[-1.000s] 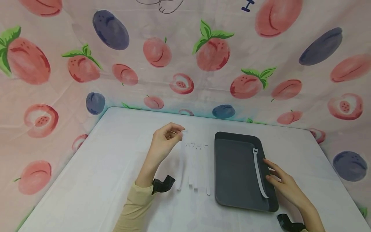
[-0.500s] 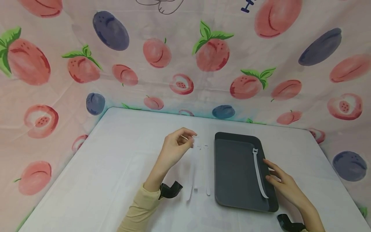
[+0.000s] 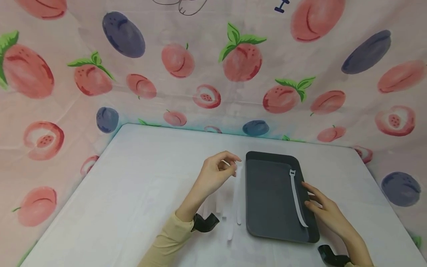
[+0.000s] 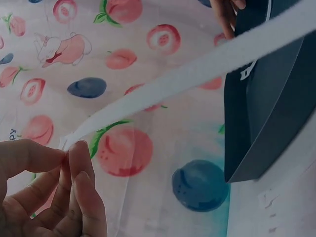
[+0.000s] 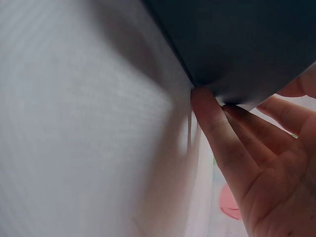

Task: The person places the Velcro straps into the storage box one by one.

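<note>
My left hand pinches a white cable strap by its slotted end, between thumb and index finger. In the left wrist view the held strap stretches away towards the upper right. It hangs just left of a dark grey tray. Inside the tray, along its right side, lies another white strap with its slotted head at the far end. My right hand touches the tray's right outer wall, its fingers fairly straight. The right wrist view has the fingertips against the tray's side.
Several more white straps lie on the white tabletop left of the tray, partly hidden by the left hand and barely standing out. A fruit-print cloth rises behind the table. Black wrist mounts sit on both wrists.
My left hand has moved right with the pinched strap, passing over the loose straps to near the tray's left edge. The right hand, tray and strap inside have stayed in place.
</note>
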Demonstrator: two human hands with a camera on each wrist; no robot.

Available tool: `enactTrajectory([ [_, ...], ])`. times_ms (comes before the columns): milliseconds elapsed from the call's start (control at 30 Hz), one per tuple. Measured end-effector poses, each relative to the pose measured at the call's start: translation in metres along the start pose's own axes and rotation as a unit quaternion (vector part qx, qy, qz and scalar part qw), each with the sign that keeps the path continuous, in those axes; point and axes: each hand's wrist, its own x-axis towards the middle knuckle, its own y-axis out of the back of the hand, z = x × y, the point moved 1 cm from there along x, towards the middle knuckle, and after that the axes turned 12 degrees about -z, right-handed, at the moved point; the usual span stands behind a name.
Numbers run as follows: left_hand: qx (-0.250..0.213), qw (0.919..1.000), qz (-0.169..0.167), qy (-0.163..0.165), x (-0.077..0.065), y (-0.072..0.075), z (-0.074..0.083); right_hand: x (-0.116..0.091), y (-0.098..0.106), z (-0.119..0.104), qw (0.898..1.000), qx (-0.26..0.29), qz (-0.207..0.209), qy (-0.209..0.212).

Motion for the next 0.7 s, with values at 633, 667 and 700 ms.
enactTrajectory([
  [633, -0.037, 0.9978, -0.032, -0.045, 0.035, -0.036, 0.004, -0.001, 0.000, -0.001, 1.000, -0.001, 0.003, -0.001],
  [667, -0.037, 0.9976, -0.034, -0.047, 0.037, -0.037, 0.006, -0.002, 0.001, -0.001, 1.000, -0.001, 0.003, 0.001],
  [700, -0.037, 0.9975, -0.037, -0.048, 0.039, -0.038, 0.007, -0.002, 0.001, -0.001, 1.000, 0.001, 0.004, 0.004],
])
